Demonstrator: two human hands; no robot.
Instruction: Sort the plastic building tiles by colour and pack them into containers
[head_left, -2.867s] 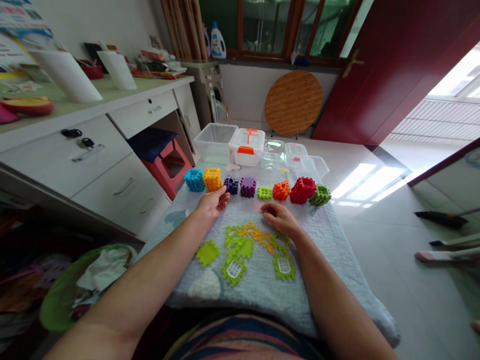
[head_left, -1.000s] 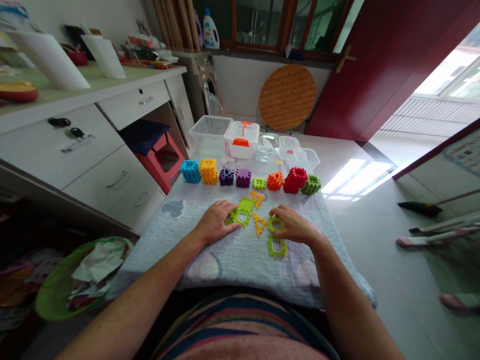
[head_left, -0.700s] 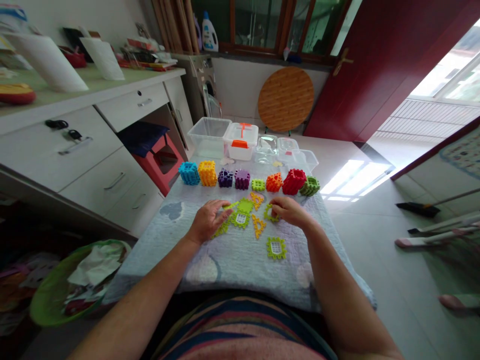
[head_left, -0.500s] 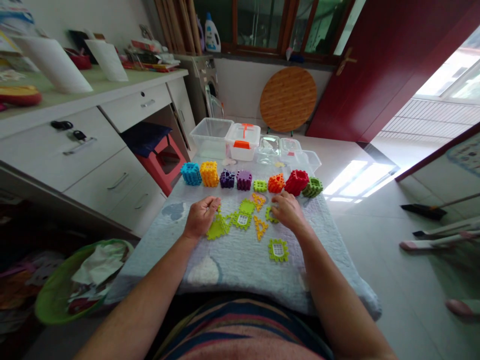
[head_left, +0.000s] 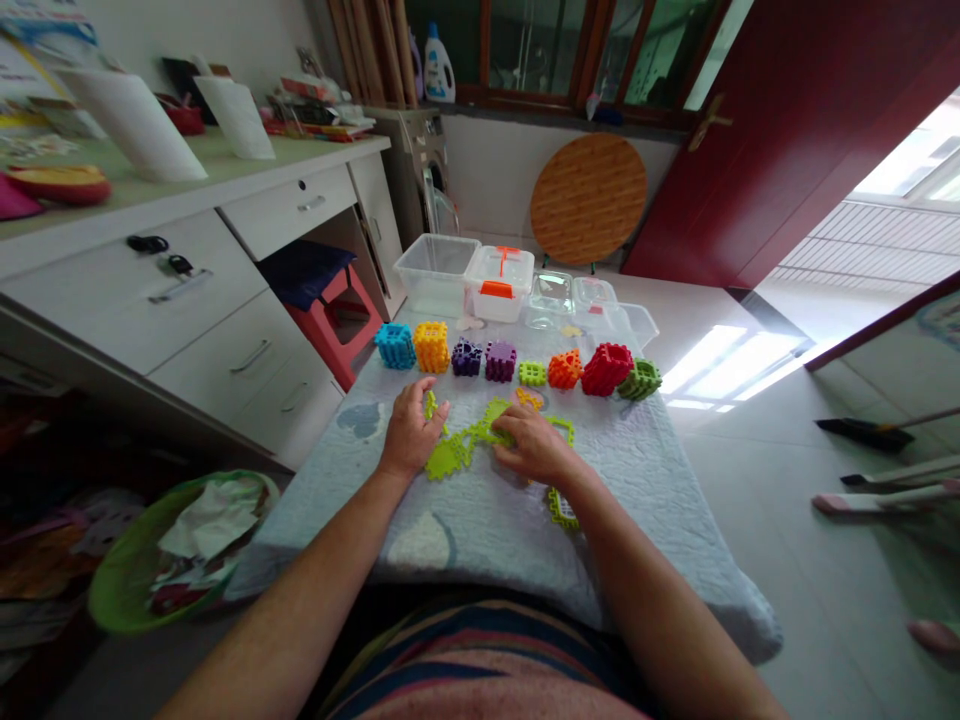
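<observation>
Between the thumb and fingers of my left hand stands a lime-green toothed building piece, partly hidden. Flat on the cloth beside that hand is a lime-green panel. My right hand is over the middle of the table, its fingers curled down on a lime-green interlocking piece and covering much of it. A lime-green frame lies behind the right hand. A lime-green window piece shows partly under the right forearm. One yellow triangular piece lies just beyond the right hand.
Stacks of blue, yellow, purple, orange, red and green pieces form a row. Behind them stand a clear bin and a lidded box with orange clips. A stool is at the left.
My right hand has moved left from beside the lime-green frame onto the connected green pieces. My left hand has opened slightly, showing the green piece in it. The view has shifted a little.
</observation>
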